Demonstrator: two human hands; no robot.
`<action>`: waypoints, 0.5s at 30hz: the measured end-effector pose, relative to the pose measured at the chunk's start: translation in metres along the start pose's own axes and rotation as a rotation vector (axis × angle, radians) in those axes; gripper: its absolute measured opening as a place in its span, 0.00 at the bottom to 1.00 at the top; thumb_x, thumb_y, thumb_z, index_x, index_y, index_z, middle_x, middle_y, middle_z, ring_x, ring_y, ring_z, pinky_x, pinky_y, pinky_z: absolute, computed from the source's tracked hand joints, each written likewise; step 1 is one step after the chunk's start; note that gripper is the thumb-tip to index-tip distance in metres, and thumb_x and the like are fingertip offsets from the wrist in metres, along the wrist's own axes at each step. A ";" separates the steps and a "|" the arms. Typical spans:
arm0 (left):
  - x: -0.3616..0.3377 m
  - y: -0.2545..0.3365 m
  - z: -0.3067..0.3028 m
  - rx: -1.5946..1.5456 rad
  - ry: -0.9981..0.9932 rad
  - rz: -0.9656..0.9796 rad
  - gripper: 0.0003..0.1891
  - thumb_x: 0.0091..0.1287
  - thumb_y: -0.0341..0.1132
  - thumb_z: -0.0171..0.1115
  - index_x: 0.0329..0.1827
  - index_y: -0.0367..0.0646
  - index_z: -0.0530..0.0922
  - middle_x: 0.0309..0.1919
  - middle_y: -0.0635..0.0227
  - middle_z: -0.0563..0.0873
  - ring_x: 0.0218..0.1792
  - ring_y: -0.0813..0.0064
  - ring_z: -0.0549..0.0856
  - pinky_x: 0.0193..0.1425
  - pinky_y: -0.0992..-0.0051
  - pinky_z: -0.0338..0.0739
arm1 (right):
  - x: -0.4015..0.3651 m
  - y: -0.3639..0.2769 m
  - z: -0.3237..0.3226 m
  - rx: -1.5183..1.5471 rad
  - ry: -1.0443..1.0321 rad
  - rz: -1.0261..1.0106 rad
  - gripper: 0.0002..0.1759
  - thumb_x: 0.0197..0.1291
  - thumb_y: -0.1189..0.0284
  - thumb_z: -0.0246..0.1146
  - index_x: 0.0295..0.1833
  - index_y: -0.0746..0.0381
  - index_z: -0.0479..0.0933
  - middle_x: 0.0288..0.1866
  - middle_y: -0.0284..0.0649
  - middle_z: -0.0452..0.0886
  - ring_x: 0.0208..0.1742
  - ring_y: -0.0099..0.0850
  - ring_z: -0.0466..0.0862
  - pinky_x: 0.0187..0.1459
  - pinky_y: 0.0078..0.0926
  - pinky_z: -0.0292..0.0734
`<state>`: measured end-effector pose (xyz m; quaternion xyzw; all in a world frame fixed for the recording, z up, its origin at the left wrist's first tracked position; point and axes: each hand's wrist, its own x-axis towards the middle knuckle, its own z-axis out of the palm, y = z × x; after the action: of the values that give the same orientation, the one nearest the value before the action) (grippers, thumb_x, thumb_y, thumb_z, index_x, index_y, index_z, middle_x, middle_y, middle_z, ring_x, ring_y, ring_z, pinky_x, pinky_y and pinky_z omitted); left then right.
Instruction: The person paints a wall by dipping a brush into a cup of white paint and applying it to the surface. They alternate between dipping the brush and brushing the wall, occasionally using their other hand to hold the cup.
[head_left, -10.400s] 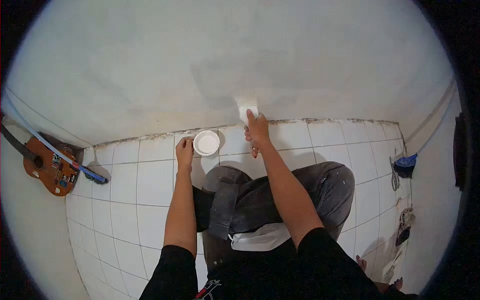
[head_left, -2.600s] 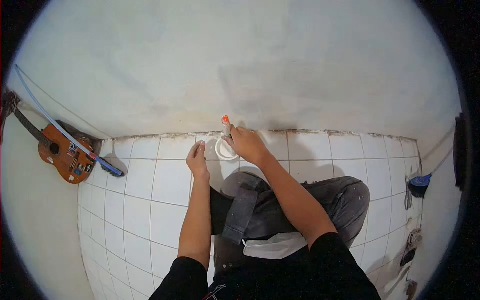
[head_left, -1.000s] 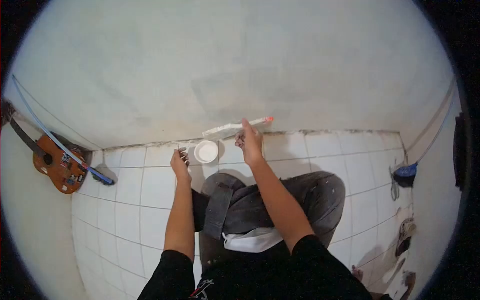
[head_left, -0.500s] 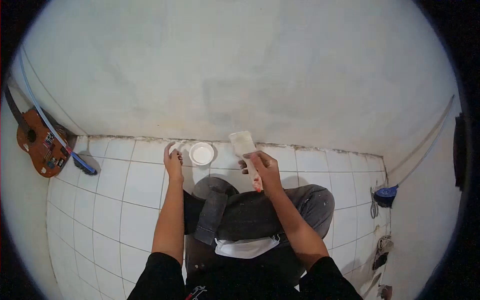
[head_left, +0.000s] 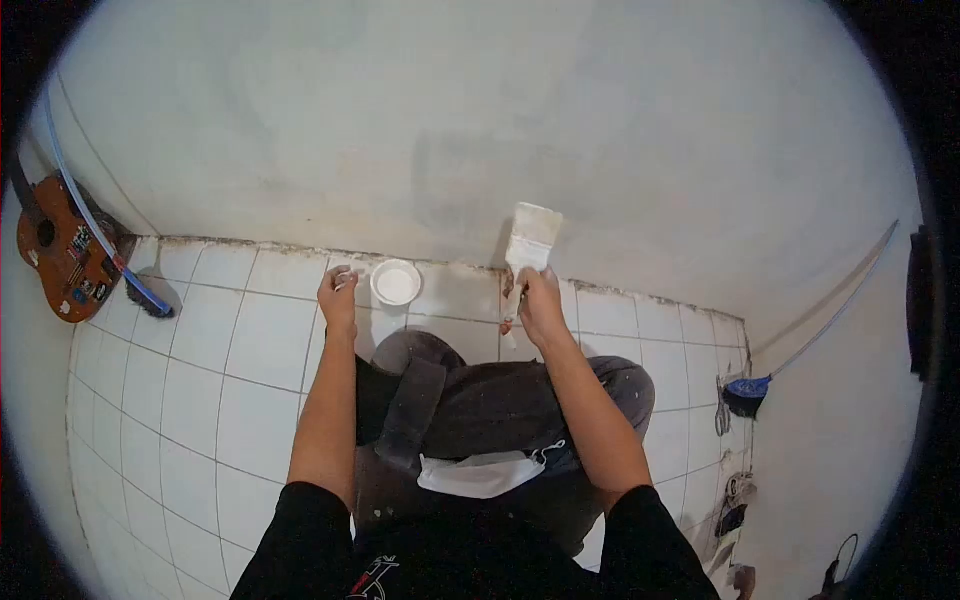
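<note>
A wide paintbrush (head_left: 534,232) is gripped by its handle in my right hand (head_left: 541,303). Its pale, paint-coated head points up, close to the wall, though whether it touches cannot be told. The handle's reddish end sticks out below my fingers. My left hand (head_left: 339,293) hovers loosely curled just left of a small round white bowl (head_left: 397,283), holding nothing I can see. White contents fill part of the bowl, which stands on the tiles near the wall's foot.
A pale wall (head_left: 350,140) with damp-looking grey patches rises ahead of the white tiled floor (head_left: 235,330). At left lean a guitar (head_left: 65,250) and a blue-handled brush (head_left: 150,302). Right are a blue broom (head_left: 747,393) and scissors (head_left: 722,408). A white mask (head_left: 480,476) lies on my lap.
My right hand has moved forward and right with the paintbrush, whose head is now higher before the wall. My left hand's fingers have curled in more. The view has shifted slightly.
</note>
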<state>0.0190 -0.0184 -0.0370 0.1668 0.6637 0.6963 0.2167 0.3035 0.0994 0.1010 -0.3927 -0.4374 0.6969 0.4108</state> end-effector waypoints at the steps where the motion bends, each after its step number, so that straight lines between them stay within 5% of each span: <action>1: -0.001 0.003 -0.001 0.010 -0.005 -0.004 0.12 0.63 0.32 0.64 0.48 0.42 0.78 0.32 0.73 0.78 0.26 0.87 0.71 0.25 0.84 0.64 | 0.006 0.006 0.002 0.051 0.013 0.031 0.10 0.58 0.70 0.55 0.42 0.63 0.72 0.29 0.37 0.75 0.24 0.27 0.74 0.30 0.29 0.74; 5: -0.001 -0.002 -0.005 0.066 -0.007 0.032 0.13 0.62 0.32 0.66 0.48 0.42 0.78 0.36 0.71 0.78 0.27 0.84 0.72 0.26 0.82 0.66 | 0.028 0.035 0.012 0.229 0.181 0.042 0.14 0.59 0.61 0.55 0.39 0.62 0.73 0.23 0.35 0.72 0.20 0.25 0.69 0.23 0.27 0.67; 15: -0.004 0.011 0.003 -0.049 -0.028 -0.159 0.10 0.64 0.33 0.64 0.47 0.44 0.79 0.30 0.75 0.76 0.28 0.86 0.71 0.27 0.84 0.65 | 0.065 0.038 -0.013 -0.063 0.217 0.087 0.22 0.62 0.53 0.54 0.37 0.64 0.71 0.19 0.36 0.70 0.18 0.28 0.70 0.21 0.29 0.67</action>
<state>0.0232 -0.0180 -0.0254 0.1177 0.6544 0.6907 0.2845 0.2836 0.1517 0.0492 -0.4972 -0.3947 0.6534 0.4124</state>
